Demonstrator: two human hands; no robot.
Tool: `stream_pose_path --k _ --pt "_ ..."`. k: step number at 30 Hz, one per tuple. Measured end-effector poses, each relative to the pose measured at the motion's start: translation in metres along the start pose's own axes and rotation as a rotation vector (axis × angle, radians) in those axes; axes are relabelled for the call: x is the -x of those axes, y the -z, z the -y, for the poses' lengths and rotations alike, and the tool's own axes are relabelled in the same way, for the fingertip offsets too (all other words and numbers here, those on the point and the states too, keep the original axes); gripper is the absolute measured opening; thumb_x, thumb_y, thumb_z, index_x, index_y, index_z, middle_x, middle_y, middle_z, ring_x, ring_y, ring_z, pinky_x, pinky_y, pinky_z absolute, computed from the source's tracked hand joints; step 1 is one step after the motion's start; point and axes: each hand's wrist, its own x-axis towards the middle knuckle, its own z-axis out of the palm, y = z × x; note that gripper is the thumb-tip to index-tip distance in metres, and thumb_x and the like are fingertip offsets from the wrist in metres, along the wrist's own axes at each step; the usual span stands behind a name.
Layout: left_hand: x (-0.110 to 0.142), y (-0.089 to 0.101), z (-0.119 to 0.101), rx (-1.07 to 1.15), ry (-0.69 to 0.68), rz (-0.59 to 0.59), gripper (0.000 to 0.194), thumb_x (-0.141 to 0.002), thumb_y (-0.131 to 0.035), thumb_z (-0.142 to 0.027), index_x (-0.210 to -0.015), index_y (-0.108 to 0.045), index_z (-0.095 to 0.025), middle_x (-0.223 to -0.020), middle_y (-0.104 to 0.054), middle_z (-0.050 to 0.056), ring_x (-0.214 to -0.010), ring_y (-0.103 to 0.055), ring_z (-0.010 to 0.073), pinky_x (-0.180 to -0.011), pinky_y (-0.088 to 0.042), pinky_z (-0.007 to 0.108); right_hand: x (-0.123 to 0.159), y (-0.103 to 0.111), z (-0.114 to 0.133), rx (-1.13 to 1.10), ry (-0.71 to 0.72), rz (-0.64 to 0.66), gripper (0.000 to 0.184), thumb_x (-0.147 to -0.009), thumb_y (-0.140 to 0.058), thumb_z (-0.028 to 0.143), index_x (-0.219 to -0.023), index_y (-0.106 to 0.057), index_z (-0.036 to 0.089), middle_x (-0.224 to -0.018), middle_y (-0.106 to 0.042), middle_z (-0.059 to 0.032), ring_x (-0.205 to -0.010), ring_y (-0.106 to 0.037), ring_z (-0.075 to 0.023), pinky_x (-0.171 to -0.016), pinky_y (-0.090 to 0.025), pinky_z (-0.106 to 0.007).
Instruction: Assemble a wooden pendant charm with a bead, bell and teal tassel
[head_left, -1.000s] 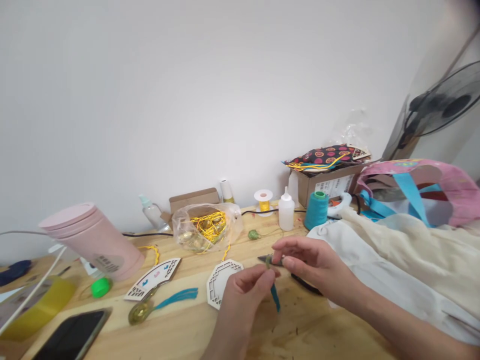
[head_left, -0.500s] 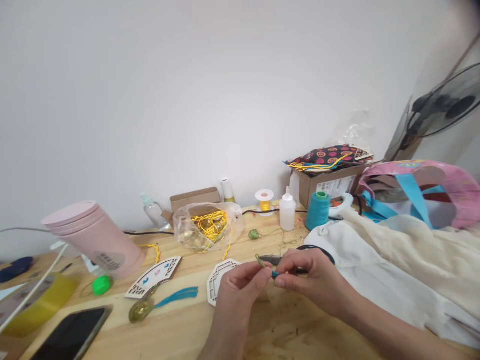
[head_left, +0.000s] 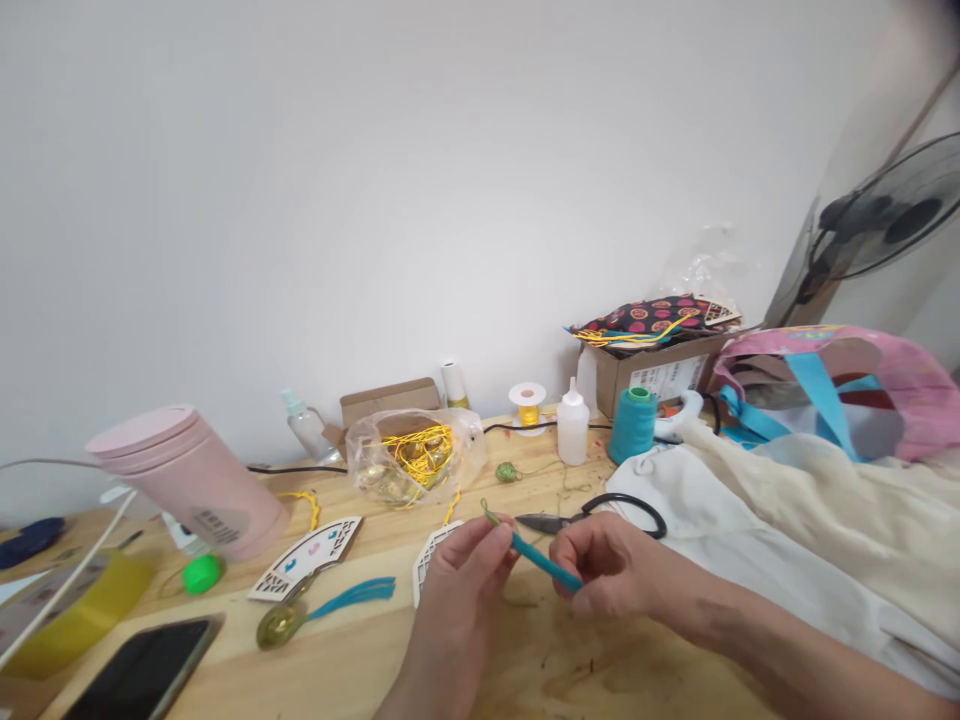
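Bottom centre of the frame: left-hand fingers [head_left: 495,537] and right-hand fingers [head_left: 571,560], closed in firm pinches, hold either end of a slim teal cord [head_left: 544,562], while a seemingly finished teal tassel [head_left: 352,595] lies lower left on the pale wooden bench [head_left: 600,670].

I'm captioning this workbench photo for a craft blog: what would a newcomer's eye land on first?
Most striking is the teal cord held between the left hand and right hand at the front of the wooden table. Just behind lie black-handled scissors, with a pink tumbler far left and a pink bag far right.
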Motion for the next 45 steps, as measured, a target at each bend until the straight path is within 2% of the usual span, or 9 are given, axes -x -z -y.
stream_pose_path --k 7,12,16,26,30,36,38,41,45 --pt "-0.004 0.005 -0.003 -0.022 -0.001 0.015 0.006 -0.060 -0.069 -0.020 -0.063 -0.067 -0.015 -0.057 -0.060 -0.002 -0.062 -0.054 0.0086 -0.065 -0.044 0.018 0.000 0.011 0.008 0.261 0.034 -0.072 0.008 -0.058 -0.057 0.012 -0.061 -0.050 0.014 -0.051 -0.040 0.0065 -0.046 -0.032 -0.0057 -0.042 -0.023 -0.017" --pt "-0.001 -0.001 0.000 -0.267 -0.029 0.109 0.005 -0.058 -0.069 -0.019 -0.062 -0.070 -0.016 -0.061 -0.067 0.000 -0.060 -0.056 0.0103 -0.058 -0.043 0.017 -0.004 0.002 0.001 0.230 0.212 -0.105 0.018 -0.068 -0.060 0.031 -0.069 -0.058 0.013 -0.062 -0.046 0.0017 -0.056 -0.037 -0.0083 -0.052 -0.030 -0.021" --pt "-0.001 -0.002 0.001 -0.320 -0.044 0.164 0.004 -0.058 -0.069 -0.017 -0.060 -0.071 -0.017 -0.059 -0.068 0.000 -0.060 -0.056 0.0105 -0.058 -0.043 0.017 -0.005 -0.003 -0.006 0.028 0.157 -0.093 0.020 -0.064 -0.064 0.031 -0.061 -0.054 0.013 -0.058 -0.048 0.0025 -0.053 -0.039 -0.0079 -0.051 -0.031 -0.020" --pt "0.004 -0.001 0.005 -0.057 0.059 0.182 0.005 -0.059 -0.066 -0.019 -0.058 -0.065 -0.015 -0.055 -0.058 -0.001 -0.058 -0.051 0.0111 -0.059 -0.039 0.022 -0.003 -0.003 -0.004 0.036 0.083 0.057 0.010 -0.056 -0.057 0.014 -0.052 -0.048 0.014 -0.055 -0.046 0.0039 -0.052 -0.038 -0.0071 -0.048 -0.031 -0.019" --pt "0.003 0.000 0.004 0.066 0.102 0.273 0.008 -0.058 -0.067 -0.021 -0.058 -0.064 -0.014 -0.056 -0.058 0.000 -0.058 -0.051 0.0120 -0.061 -0.041 0.024 0.003 0.004 0.002 0.275 0.115 0.070 0.008 -0.053 -0.052 0.009 -0.051 -0.047 0.015 -0.055 -0.046 0.0046 -0.053 -0.039 -0.0073 -0.049 -0.032 -0.019" --pt "-0.001 0.007 -0.006 0.140 0.028 0.204 0.006 -0.062 -0.066 -0.021 -0.062 -0.064 -0.016 -0.058 -0.057 -0.002 -0.062 -0.051 0.0105 -0.077 -0.041 0.030 0.015 0.013 0.008 0.787 -0.044 0.150 0.006 -0.053 -0.058 0.013 -0.059 -0.056 0.015 -0.055 -0.050 0.0045 -0.051 -0.043 -0.0080 -0.045 -0.031 -0.017" --pt "0.000 0.009 -0.008 0.074 0.019 0.201 0.006 -0.061 -0.068 -0.021 -0.062 -0.065 -0.016 -0.058 -0.058 -0.002 -0.063 -0.051 0.0101 -0.075 -0.041 0.027 0.013 0.012 0.008 0.745 -0.033 0.131 0.010 -0.059 -0.061 0.023 -0.065 -0.059 0.015 -0.053 -0.048 0.0046 -0.048 -0.039 -0.0070 -0.043 -0.029 -0.017" --pt "0.000 0.007 -0.006 -0.103 0.032 0.255 0.006 -0.059 -0.069 -0.020 -0.059 -0.066 -0.015 -0.056 -0.059 -0.001 -0.059 -0.051 0.0103 -0.061 -0.041 0.022 0.006 0.008 0.007 0.531 0.143 0.045 0.025 -0.068 -0.059 0.037 -0.076 -0.061 0.014 -0.059 -0.047 0.0033 -0.052 -0.036 -0.0074 -0.048 -0.031 -0.018" --pt "0.000 0.002 -0.003 -0.264 -0.017 0.328 0.005 -0.059 -0.068 -0.019 -0.058 -0.068 -0.015 -0.055 -0.058 -0.001 -0.057 -0.050 0.0112 -0.057 -0.039 0.021 -0.001 0.001 0.000 0.172 0.222 0.066 0.026 -0.072 -0.055 0.039 -0.072 -0.060 0.013 -0.071 -0.050 -0.0005 -0.064 -0.043 -0.0100 -0.059 -0.035 -0.022"
